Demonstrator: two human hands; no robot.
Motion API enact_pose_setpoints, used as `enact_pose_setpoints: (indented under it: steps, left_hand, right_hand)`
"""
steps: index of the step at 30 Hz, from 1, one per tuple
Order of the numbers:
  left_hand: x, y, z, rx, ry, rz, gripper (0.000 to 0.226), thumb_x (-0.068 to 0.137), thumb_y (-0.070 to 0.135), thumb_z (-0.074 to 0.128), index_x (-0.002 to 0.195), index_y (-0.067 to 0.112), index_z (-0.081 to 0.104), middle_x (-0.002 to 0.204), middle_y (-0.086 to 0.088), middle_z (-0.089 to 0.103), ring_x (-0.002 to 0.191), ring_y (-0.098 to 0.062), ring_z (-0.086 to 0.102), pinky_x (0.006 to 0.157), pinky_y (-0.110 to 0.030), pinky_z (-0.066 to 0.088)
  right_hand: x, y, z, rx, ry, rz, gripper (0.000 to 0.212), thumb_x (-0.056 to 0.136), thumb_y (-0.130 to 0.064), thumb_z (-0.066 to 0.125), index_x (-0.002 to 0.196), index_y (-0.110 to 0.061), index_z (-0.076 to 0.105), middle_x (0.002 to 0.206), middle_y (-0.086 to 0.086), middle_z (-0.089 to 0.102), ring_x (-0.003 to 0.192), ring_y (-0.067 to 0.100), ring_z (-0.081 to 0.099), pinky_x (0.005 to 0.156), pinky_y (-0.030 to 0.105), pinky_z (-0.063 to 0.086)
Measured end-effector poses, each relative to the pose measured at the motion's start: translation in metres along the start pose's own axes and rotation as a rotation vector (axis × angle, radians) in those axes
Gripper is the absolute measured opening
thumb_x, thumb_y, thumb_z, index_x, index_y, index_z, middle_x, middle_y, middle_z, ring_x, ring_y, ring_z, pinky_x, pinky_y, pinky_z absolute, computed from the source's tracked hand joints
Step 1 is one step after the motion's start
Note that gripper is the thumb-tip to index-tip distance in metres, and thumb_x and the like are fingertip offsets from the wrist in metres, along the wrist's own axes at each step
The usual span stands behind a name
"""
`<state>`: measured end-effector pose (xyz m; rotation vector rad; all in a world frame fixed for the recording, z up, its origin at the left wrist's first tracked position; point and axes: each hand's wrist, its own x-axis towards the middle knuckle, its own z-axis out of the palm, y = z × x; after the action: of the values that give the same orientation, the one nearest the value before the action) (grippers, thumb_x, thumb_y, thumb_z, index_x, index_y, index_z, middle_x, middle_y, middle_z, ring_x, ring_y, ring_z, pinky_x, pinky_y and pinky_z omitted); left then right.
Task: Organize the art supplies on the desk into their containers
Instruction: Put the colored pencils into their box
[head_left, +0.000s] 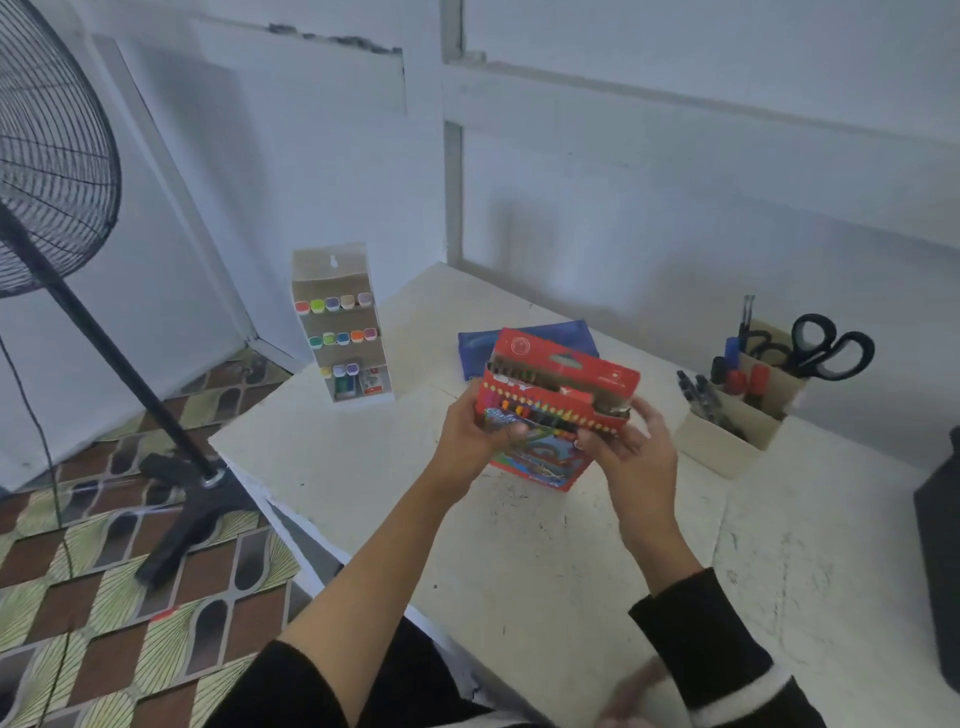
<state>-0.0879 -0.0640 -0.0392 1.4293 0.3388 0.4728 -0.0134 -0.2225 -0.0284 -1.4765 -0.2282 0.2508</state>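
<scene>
A red cardboard box of coloured pencils (558, 400) is held above the white desk (519, 545), its lid flap open and the row of pencil tips showing. My left hand (475, 434) grips the box's left side. My right hand (626, 434) holds its right side, with the fingers at the torn right corner. Behind the box lies a blue pencil pouch (524, 345). A cardboard marker stand (340, 327) with rows of coloured caps sits at the desk's far left corner.
A beige desk organiser (737, 421) at the right holds pens, red and blue markers and black scissors (826, 345). A dark object (940, 571) stands at the right edge. A black pedestal fan (52, 171) stands on the patterned floor to the left.
</scene>
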Motion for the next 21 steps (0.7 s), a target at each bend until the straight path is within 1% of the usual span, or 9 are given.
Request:
enact_pose_setpoints:
  steps: [2, 3, 5, 7, 9, 13, 17, 19, 21]
  left_hand:
    - [-0.003, -0.002, -0.003, -0.025, -0.030, -0.009, 0.055, 0.067, 0.041, 0.077, 0.112, 0.020, 0.052, 0.098, 0.015, 0.071, 0.095, -0.009, 0.068, 0.069, -0.020, 0.055]
    - [-0.004, -0.003, -0.006, -0.038, -0.047, -0.017, 0.057, 0.068, 0.044, 0.074, 0.114, 0.021, 0.052, 0.101, 0.014, 0.071, 0.096, -0.010, 0.068, 0.070, -0.020, 0.054]
    - [-0.005, -0.003, -0.010, -0.041, -0.059, -0.034, 0.049, 0.075, 0.039, 0.067, 0.117, 0.020, 0.050, 0.102, 0.012, 0.070, 0.097, -0.010, 0.068, 0.070, -0.019, 0.054]
    - [-0.005, -0.001, -0.012, -0.026, -0.055, -0.050, 0.030, 0.086, 0.025, 0.059, 0.115, 0.021, 0.050, 0.103, 0.011, 0.069, 0.095, -0.006, 0.068, 0.070, -0.019, 0.054]
    - [-0.003, 0.003, -0.017, -0.016, -0.046, -0.043, 0.020, 0.092, 0.015, 0.053, 0.111, 0.021, 0.052, 0.103, 0.011, 0.068, 0.093, -0.005, 0.068, 0.070, -0.018, 0.054]
    - [0.003, 0.005, -0.026, 0.032, -0.054, -0.022, 0.019, 0.092, 0.017, 0.054, 0.111, 0.019, 0.054, 0.107, 0.007, 0.067, 0.095, -0.005, 0.067, 0.078, -0.024, 0.057]
    - [-0.002, 0.000, -0.030, 0.110, -0.166, -0.052, 0.028, 0.088, 0.036, 0.052, 0.114, 0.026, 0.053, 0.110, 0.013, 0.066, 0.100, -0.006, 0.066, 0.077, -0.020, 0.055]
    - [-0.003, 0.001, -0.032, 0.123, -0.186, -0.067, 0.022, 0.091, 0.032, 0.052, 0.113, 0.027, 0.051, 0.111, 0.013, 0.065, 0.098, -0.005, 0.067, 0.076, -0.020, 0.055]
    - [-0.001, 0.004, -0.035, 0.157, -0.186, -0.103, 0.019, 0.094, 0.025, 0.053, 0.113, 0.025, 0.050, 0.111, 0.010, 0.065, 0.091, -0.004, 0.068, 0.071, -0.019, 0.055]
  right_hand:
    - [-0.001, 0.004, 0.005, -0.132, -0.046, -0.063, 0.030, 0.081, -0.004, 0.069, 0.109, -0.009, 0.060, 0.093, -0.006, 0.068, 0.089, 0.010, 0.068, 0.067, 0.016, 0.055]
    - [-0.002, 0.005, 0.007, -0.181, -0.057, -0.087, 0.021, 0.083, -0.004, 0.067, 0.103, -0.008, 0.063, 0.091, -0.003, 0.070, 0.087, 0.010, 0.068, 0.066, 0.015, 0.054]
    - [-0.003, 0.008, 0.011, -0.230, -0.060, -0.118, 0.013, 0.086, -0.007, 0.064, 0.099, -0.007, 0.064, 0.089, -0.003, 0.069, 0.080, 0.004, 0.069, 0.062, 0.011, 0.052]
    - [-0.002, 0.006, 0.016, -0.244, -0.061, -0.141, 0.010, 0.088, -0.009, 0.062, 0.098, -0.007, 0.063, 0.087, -0.004, 0.067, 0.074, -0.005, 0.066, 0.059, 0.008, 0.050]
    - [0.000, 0.004, 0.019, -0.258, -0.059, -0.171, 0.008, 0.089, -0.009, 0.061, 0.097, -0.010, 0.062, 0.087, -0.005, 0.067, 0.076, -0.004, 0.067, 0.060, 0.010, 0.052]
    - [0.002, 0.003, 0.024, -0.301, -0.060, -0.197, 0.010, 0.091, -0.014, 0.058, 0.101, -0.011, 0.061, 0.090, -0.005, 0.068, 0.079, 0.007, 0.069, 0.064, 0.016, 0.055]
    - [-0.006, 0.009, 0.025, -0.245, -0.002, -0.123, 0.012, 0.091, -0.014, 0.058, 0.102, -0.008, 0.060, 0.092, -0.004, 0.068, 0.078, 0.002, 0.069, 0.064, 0.016, 0.056]
    - [-0.010, 0.007, 0.025, -0.256, 0.022, -0.125, 0.012, 0.092, -0.014, 0.057, 0.102, -0.009, 0.059, 0.092, -0.005, 0.067, 0.076, 0.001, 0.068, 0.062, 0.013, 0.054]
    - [-0.011, 0.006, 0.028, -0.301, 0.047, -0.115, 0.014, 0.091, -0.016, 0.057, 0.105, -0.012, 0.058, 0.094, -0.006, 0.065, 0.078, 0.005, 0.067, 0.061, 0.012, 0.053]
